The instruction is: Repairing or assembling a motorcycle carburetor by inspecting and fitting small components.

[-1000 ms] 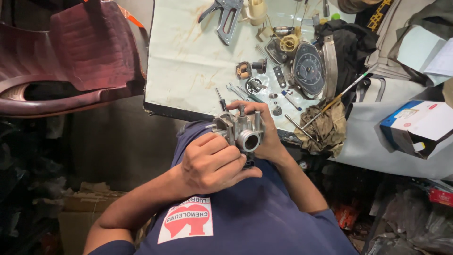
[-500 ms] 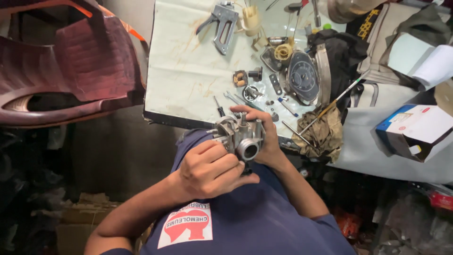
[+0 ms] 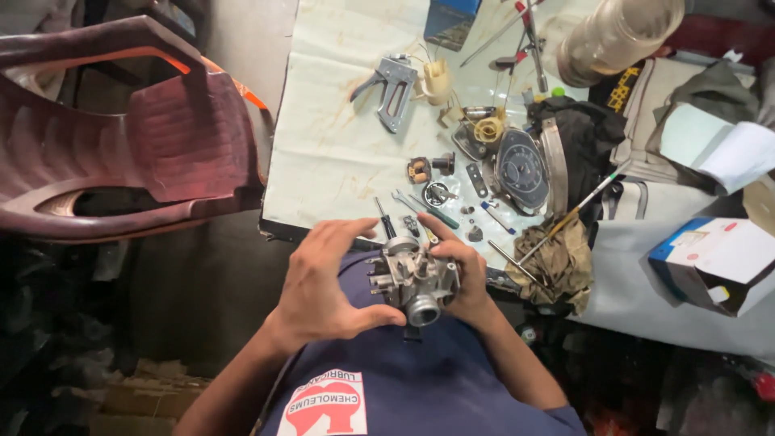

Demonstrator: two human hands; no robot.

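Carburetor (image 3: 413, 281) up in both hands above lap, near table edge (image 3: 323, 228). Right hand (image 3: 462, 270) wrapped round its far side, fingers curled tight. Left hand (image 3: 323, 287) cupping loosely, thumb under, fingers half-open above.

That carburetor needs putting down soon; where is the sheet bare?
Bare: the pale sheet left of the grey bracket. Crowded: small parts between the round gauge and the carburetor.
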